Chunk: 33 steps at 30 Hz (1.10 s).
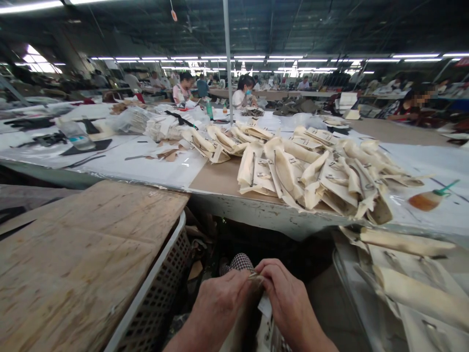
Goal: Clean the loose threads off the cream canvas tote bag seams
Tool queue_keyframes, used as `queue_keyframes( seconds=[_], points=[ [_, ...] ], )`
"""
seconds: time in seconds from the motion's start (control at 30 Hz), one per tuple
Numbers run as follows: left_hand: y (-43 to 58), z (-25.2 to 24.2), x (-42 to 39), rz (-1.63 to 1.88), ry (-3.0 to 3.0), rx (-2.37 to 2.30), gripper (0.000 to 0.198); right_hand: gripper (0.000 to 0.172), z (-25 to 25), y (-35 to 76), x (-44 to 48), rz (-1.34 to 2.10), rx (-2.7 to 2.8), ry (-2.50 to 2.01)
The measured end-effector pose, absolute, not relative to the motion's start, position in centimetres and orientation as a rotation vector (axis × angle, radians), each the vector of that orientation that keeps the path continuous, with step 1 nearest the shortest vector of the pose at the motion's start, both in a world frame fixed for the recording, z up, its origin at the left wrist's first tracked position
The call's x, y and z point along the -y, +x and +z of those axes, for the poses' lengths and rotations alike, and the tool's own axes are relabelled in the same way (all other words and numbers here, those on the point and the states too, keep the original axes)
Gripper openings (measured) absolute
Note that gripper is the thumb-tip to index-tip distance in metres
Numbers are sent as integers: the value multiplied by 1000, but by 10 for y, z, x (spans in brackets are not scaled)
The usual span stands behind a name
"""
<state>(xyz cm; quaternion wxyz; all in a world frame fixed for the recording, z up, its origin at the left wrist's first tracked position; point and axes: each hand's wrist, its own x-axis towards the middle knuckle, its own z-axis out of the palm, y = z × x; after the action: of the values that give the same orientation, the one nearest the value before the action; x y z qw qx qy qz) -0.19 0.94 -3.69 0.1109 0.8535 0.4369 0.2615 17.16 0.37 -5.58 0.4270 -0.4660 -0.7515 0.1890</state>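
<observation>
Stretching across the head view, a long worktop (164, 168) wears a white covering with a brown patch near its front edge. A heap of cream zippered pieces (289, 168) sprawls over its middle, and an amber bottle with a green nozzle (425, 200) lies on its side to the right. Farther left stands a clear bottle (81, 142) on a dark sheet. Behind, a large hall holds people seated at other tables, one in a face mask (241, 97), under rows of tube lights (234, 57); a slim pole (227, 58) rises in front of them. Nearer, a stained board (88, 244) fills the left, beside a lattice-walled plastic basket (156, 286), and more cream pieces (414, 283) lie at the lower right. Low in the centre, just short of the worktop, the left hand (222, 298) and right hand (280, 288) meet, each grip pinched closed on the upper edge of a cream piece (239, 322) that hangs below the fingers, partly hidden.
</observation>
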Motion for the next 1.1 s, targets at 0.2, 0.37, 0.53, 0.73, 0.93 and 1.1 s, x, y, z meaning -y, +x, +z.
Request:
queue_keyframes(
  seconds=[0.2,0.37,0.53,0.73,0.93,1.1],
  points=[
    [0,-37,-9,703,2671,-1260,50,18,-60,170,-2,500,1859,-1216],
    [3,-35,-9,586,2666,-1354,31,16,-61,170,1,555,1819,-1293],
    [16,-28,-16,450,2537,-1435,7,12,-60,171,0,613,1822,-1364],
    [20,-28,-32,378,2549,-1411,10,14,-55,177,-5,705,1828,-1320],
    [17,-33,-33,459,2502,-1370,21,13,-44,183,-9,999,1712,-1249],
    [20,-34,-26,594,2396,-1373,33,20,-49,191,-8,1410,1182,-1023]
  ],
)
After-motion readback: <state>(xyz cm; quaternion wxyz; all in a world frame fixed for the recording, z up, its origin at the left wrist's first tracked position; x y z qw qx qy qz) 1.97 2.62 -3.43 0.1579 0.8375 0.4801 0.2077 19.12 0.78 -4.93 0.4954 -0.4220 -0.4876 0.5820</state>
